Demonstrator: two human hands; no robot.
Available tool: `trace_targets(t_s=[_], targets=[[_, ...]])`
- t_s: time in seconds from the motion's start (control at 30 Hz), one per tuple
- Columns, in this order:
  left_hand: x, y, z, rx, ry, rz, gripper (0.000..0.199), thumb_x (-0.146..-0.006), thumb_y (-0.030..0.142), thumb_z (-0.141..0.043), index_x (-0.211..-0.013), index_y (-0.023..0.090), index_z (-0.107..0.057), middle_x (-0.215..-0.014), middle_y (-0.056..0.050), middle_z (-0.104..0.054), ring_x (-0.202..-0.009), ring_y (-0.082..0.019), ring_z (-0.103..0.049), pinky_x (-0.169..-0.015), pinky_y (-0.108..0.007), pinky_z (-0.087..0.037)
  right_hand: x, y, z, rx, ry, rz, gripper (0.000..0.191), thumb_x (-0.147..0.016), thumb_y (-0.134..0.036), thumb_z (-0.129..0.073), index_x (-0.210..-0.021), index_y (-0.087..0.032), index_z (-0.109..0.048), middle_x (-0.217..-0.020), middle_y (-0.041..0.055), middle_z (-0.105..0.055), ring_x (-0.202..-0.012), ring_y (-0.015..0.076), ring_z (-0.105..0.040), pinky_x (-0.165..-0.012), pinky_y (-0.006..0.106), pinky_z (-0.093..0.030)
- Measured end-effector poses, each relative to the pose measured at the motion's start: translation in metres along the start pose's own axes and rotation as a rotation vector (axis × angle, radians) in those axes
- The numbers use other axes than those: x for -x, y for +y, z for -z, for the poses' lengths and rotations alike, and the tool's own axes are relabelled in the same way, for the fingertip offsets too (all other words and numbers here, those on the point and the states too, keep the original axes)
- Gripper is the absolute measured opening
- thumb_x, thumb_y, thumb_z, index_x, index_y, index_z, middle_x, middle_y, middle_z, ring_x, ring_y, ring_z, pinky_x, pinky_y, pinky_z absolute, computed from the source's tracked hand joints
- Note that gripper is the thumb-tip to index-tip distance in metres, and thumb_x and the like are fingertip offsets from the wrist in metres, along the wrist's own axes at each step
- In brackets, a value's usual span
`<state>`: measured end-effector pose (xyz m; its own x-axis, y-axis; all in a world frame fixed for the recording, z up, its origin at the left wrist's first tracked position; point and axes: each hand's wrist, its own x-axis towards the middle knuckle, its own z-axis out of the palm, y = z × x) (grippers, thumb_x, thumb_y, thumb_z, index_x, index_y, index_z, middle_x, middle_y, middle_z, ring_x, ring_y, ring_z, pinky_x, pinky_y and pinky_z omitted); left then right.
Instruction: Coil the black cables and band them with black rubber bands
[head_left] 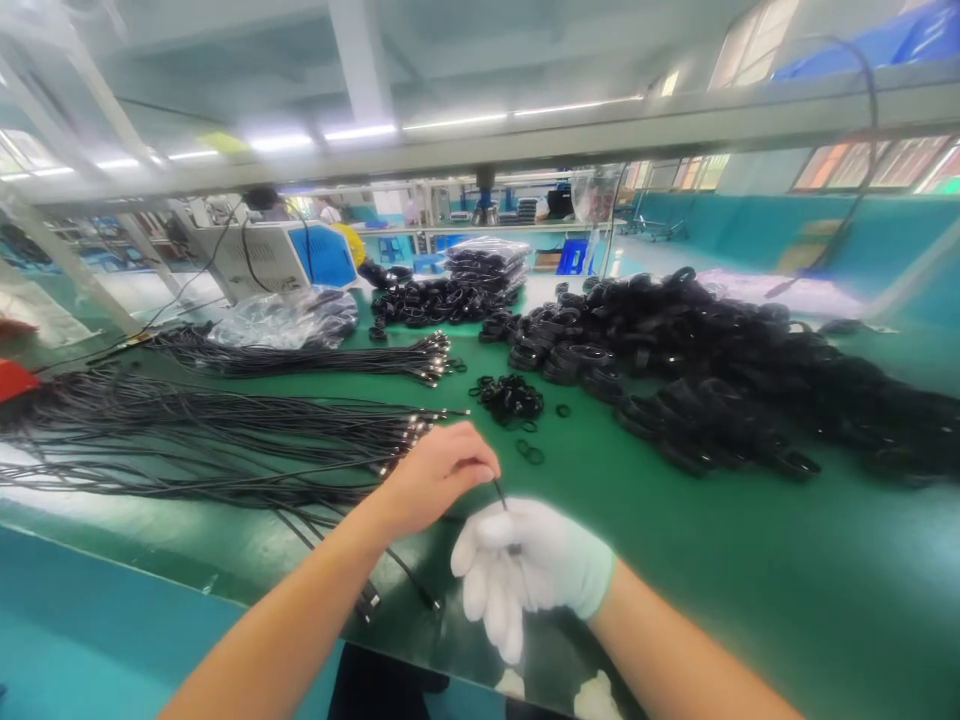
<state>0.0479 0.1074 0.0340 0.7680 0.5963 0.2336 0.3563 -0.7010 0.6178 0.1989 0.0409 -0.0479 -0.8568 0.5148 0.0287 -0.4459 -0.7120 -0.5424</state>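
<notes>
My bare left hand [442,475] is closed, its fingertips pinching a thin black cable [500,491]. Just below and to the right, my right hand [536,555], in a white glove, grips the same cable between thumb and forefinger, its other fingers hanging loosely. Only a short stretch of cable shows between the hands. Under my left forearm, loose cable ends with plugs [431,602] lie near the table's front edge. A long bundle of black cables [285,430] with metal connectors stretches left of my hands. Beyond them sits a small heap of black rings [511,398].
Coiled black cables [675,350] form a large pile on the right of the green table [750,580]. A second cable bundle [337,360], a clear plastic bag [289,315] and a white-and-blue machine [277,255] are farther back. A shelf beam [480,150] crosses above.
</notes>
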Motion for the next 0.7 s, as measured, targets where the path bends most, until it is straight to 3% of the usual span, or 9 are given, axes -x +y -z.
trace_targets(t_s=[0.13,0.23,0.33,0.4,0.5,0.6,0.7], targets=[[-0.001,0.006,-0.003,-0.029,-0.013,-0.032,0.018,-0.086,0.022,-0.051,-0.081,0.019,-0.067,-0.085,-0.001,-0.063,-0.082,-0.014,-0.057,-0.08,-0.026,-0.042,-0.002,0.004,-0.004,0.07,0.002,-0.03,0.032,-0.087,-0.027,-0.036,-0.095,-0.003,-0.055,-0.074,0.0168,-0.069,-0.065,0.0271,-0.069,-0.05,0.04,-0.055],[0.002,-0.002,-0.008,-0.091,-0.027,-0.07,0.022,-0.09,0.024,-0.045,-0.09,0.021,-0.067,-0.09,-0.001,-0.065,-0.086,-0.014,-0.057,-0.083,-0.026,-0.041,0.005,0.002,-0.013,0.149,0.043,0.023,0.039,-0.089,-0.044,-0.033,-0.087,-0.01,-0.051,-0.069,0.0141,-0.067,-0.058,0.026,-0.068,-0.05,0.045,-0.053],[0.013,-0.026,-0.009,-0.357,0.071,0.009,0.026,-0.091,0.024,-0.041,-0.101,0.023,-0.065,-0.096,-0.003,-0.066,-0.094,-0.019,-0.057,-0.087,-0.032,-0.039,0.026,-0.013,-0.026,0.209,0.214,0.268,0.049,-0.089,-0.057,-0.018,-0.083,-0.017,-0.045,-0.057,0.004,-0.06,-0.046,0.0194,-0.061,-0.05,0.045,-0.051],[0.024,-0.041,-0.01,-0.528,0.171,0.15,0.027,-0.09,0.023,-0.04,-0.095,0.02,-0.066,-0.095,-0.006,-0.067,-0.094,-0.022,-0.057,-0.086,-0.035,-0.04,0.043,-0.029,-0.034,0.159,0.339,0.471,0.047,-0.09,-0.055,-0.011,-0.084,-0.021,-0.042,-0.055,-0.0022,-0.052,-0.044,0.0154,-0.056,-0.049,0.039,-0.051],[0.048,-0.045,-0.022,-0.565,0.121,0.218,0.028,-0.092,0.025,-0.036,-0.092,0.022,-0.064,-0.09,-0.005,-0.067,-0.085,-0.018,-0.061,-0.075,-0.027,-0.045,0.063,-0.052,-0.042,0.057,0.376,0.67,0.033,-0.093,-0.046,-0.021,-0.076,-0.022,-0.037,-0.059,-0.0053,-0.04,-0.047,0.0101,-0.047,-0.048,0.025,-0.045],[0.078,-0.028,-0.052,-0.575,0.068,0.08,0.024,-0.091,0.027,-0.039,-0.094,0.028,-0.063,-0.082,-0.002,-0.066,-0.072,-0.015,-0.062,-0.065,-0.021,-0.046,0.07,-0.065,-0.044,0.092,0.347,0.761,0.027,-0.092,-0.037,-0.035,-0.071,-0.021,-0.035,-0.062,-0.0053,-0.035,-0.049,0.008,-0.04,-0.05,0.02,-0.042],[0.103,-0.004,-0.079,-0.675,0.091,-0.118,0.019,-0.089,0.027,-0.044,-0.084,0.028,-0.062,-0.067,-0.001,-0.063,-0.06,-0.014,-0.06,-0.056,-0.022,-0.043,0.068,-0.068,-0.041,0.192,0.442,0.754,0.024,-0.094,-0.035,-0.035,-0.077,-0.021,-0.045,-0.067,-0.0036,-0.045,-0.055,0.0092,-0.045,-0.062,0.027,-0.049]])
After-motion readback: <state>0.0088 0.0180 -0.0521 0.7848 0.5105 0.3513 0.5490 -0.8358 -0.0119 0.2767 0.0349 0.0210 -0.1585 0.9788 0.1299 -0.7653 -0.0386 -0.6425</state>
